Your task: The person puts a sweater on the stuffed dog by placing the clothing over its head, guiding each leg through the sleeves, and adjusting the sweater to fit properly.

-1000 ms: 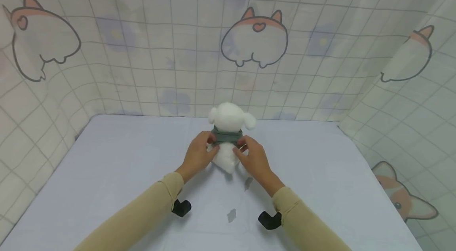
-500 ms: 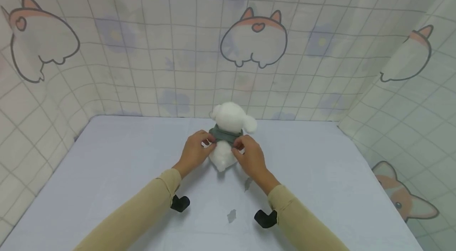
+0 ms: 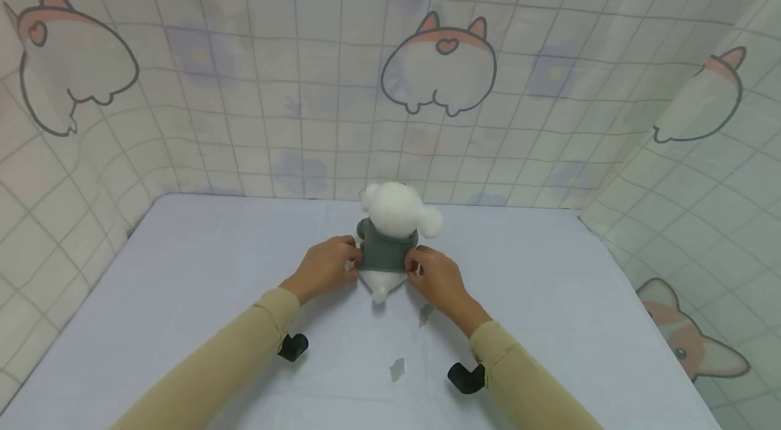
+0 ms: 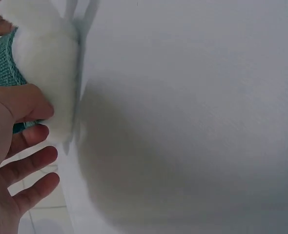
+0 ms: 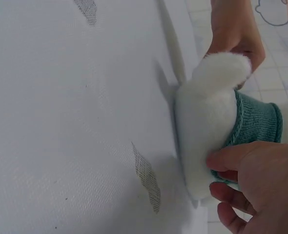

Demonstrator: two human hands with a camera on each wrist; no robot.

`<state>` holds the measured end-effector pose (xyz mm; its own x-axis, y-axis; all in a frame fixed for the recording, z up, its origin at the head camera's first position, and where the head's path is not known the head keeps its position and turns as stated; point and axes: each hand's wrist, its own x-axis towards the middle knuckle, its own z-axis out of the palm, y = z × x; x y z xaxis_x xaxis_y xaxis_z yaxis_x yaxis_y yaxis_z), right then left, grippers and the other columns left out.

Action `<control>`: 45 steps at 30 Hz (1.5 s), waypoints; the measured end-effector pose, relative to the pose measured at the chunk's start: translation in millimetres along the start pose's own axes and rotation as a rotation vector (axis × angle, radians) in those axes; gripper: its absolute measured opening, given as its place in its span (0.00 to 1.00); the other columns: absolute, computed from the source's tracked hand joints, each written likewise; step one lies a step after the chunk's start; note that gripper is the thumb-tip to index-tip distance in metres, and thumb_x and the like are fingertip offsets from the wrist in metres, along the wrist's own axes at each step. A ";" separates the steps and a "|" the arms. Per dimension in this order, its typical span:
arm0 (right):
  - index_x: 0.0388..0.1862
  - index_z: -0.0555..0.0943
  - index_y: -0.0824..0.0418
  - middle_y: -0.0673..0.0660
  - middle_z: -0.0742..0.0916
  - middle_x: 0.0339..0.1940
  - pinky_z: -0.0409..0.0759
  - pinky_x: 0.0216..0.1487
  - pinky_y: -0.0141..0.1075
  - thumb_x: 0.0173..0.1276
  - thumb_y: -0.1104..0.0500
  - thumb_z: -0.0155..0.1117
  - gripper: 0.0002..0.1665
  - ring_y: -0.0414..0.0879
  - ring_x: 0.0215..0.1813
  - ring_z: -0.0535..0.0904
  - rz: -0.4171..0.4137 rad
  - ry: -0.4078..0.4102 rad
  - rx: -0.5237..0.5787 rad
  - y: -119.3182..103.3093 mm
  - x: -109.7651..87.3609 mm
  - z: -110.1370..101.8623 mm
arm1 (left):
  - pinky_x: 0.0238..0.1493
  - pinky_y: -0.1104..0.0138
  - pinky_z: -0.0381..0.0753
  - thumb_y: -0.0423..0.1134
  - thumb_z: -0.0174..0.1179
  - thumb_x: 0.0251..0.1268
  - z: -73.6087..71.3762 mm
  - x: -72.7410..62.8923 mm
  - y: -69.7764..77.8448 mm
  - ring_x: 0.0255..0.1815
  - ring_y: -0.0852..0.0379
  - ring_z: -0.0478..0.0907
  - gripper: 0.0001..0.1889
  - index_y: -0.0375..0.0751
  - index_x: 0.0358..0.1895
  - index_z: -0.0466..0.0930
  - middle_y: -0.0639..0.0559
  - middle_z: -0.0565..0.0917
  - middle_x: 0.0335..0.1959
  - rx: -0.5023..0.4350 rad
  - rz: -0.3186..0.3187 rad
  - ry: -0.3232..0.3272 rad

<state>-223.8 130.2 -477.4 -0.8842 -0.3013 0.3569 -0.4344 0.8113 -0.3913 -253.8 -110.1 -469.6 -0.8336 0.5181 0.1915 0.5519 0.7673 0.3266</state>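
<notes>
A white plush animal (image 3: 395,208) with floppy ears sits near the far middle of the table, its back to me. It wears a green knitted sweater (image 3: 384,253) that covers its back; the white rump and stubby tail (image 5: 222,70) show below the hem. My left hand (image 3: 326,267) pinches the hem at the left side between thumb and index finger, the other fingers spread apart in the left wrist view. On the opposite side my right hand (image 3: 438,277) pinches the hem in the same way. The toy's front is hidden from the head camera.
The table (image 3: 232,247) has a pale cloth on it, with two grey patches (image 3: 397,369) near the toy and in front of it. Patterned curtains (image 3: 342,77) hang behind and at both sides. Black wrist mounts (image 3: 466,378) stick out from under the sleeves.
The sweater's hem has come down from bunched around the upper body to the lower back. Both hands have moved down with it, the left one also slightly outward. The plush has tilted slightly.
</notes>
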 end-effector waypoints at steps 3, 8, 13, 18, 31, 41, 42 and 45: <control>0.26 0.79 0.52 0.45 0.83 0.28 0.73 0.30 0.28 0.56 0.66 0.70 0.10 0.37 0.29 0.75 -0.065 0.035 -0.030 0.3 -1.5 1.9 | 0.29 0.67 0.75 0.36 0.68 0.53 -0.6 0.0 2.0 0.31 0.61 0.73 0.04 0.50 0.31 0.87 0.57 0.80 0.33 0.016 0.012 0.017; 0.25 0.80 0.53 0.46 0.84 0.28 0.76 0.32 0.29 0.54 0.66 0.72 0.10 0.39 0.30 0.78 -0.144 0.042 -0.060 -2.8 -1.9 -0.3 | 0.30 0.66 0.77 0.36 0.68 0.53 -2.9 -1.0 5.8 0.32 0.59 0.76 0.03 0.51 0.30 0.86 0.57 0.81 0.32 0.036 0.027 0.036; 0.24 0.80 0.54 0.47 0.84 0.28 0.77 0.32 0.30 0.53 0.67 0.71 0.10 0.40 0.31 0.79 -0.122 -0.035 -0.084 -5.8 -0.7 -5.3 | 0.33 0.63 0.80 0.37 0.69 0.53 -3.3 -0.1 6.7 0.35 0.57 0.80 0.02 0.50 0.28 0.86 0.57 0.83 0.33 0.069 0.059 0.018; 0.28 0.79 0.55 0.48 0.84 0.31 0.78 0.33 0.30 0.56 0.63 0.73 0.09 0.40 0.33 0.80 -0.119 -0.040 -0.085 -7.9 -1.3 -6.9 | 0.36 0.63 0.81 0.37 0.69 0.53 -4.7 1.5 9.6 0.38 0.58 0.80 0.04 0.49 0.32 0.84 0.57 0.83 0.35 0.042 0.035 0.046; 0.28 0.80 0.53 0.46 0.83 0.29 0.76 0.34 0.30 0.57 0.64 0.72 0.09 0.37 0.33 0.76 -0.115 -0.055 -0.055 -14.1 3.1 -4.7 | 0.32 0.70 0.75 0.34 0.69 0.52 -4.4 5.6 20.6 0.31 0.63 0.73 0.08 0.50 0.28 0.79 0.59 0.78 0.30 -0.047 0.157 0.019; 0.26 0.80 0.55 0.49 0.85 0.28 0.77 0.33 0.32 0.56 0.64 0.72 0.08 0.41 0.32 0.79 -0.105 -0.183 0.006 -13.1 2.1 -7.3 | 0.26 0.71 0.70 0.33 0.66 0.54 0.7 2.7 17.8 0.24 0.63 0.69 0.07 0.49 0.26 0.78 0.60 0.75 0.22 -0.091 0.079 -0.147; 0.26 0.80 0.55 0.49 0.85 0.28 0.76 0.32 0.31 0.57 0.63 0.72 0.08 0.40 0.32 0.79 -0.094 -0.190 0.012 -13.1 2.8 -7.9 | 0.26 0.71 0.70 0.33 0.66 0.54 0.3 3.8 17.7 0.24 0.63 0.69 0.07 0.49 0.26 0.78 0.60 0.75 0.22 -0.086 0.074 -0.149; 0.26 0.79 0.52 0.46 0.83 0.27 0.74 0.31 0.29 0.59 0.56 0.73 0.09 0.38 0.30 0.76 -0.046 -0.198 0.041 -13.5 3.6 -9.6 | 0.26 0.70 0.70 0.35 0.65 0.56 -1.6 5.7 18.5 0.24 0.63 0.69 0.06 0.48 0.27 0.78 0.59 0.76 0.22 -0.095 0.058 -0.155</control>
<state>-219.4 123.0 -462.7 -0.8781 -0.4334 0.2030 -0.4780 0.7745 -0.4142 -248.4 -93.5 -461.0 -0.7832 0.6178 0.0701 0.5881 0.6995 0.4061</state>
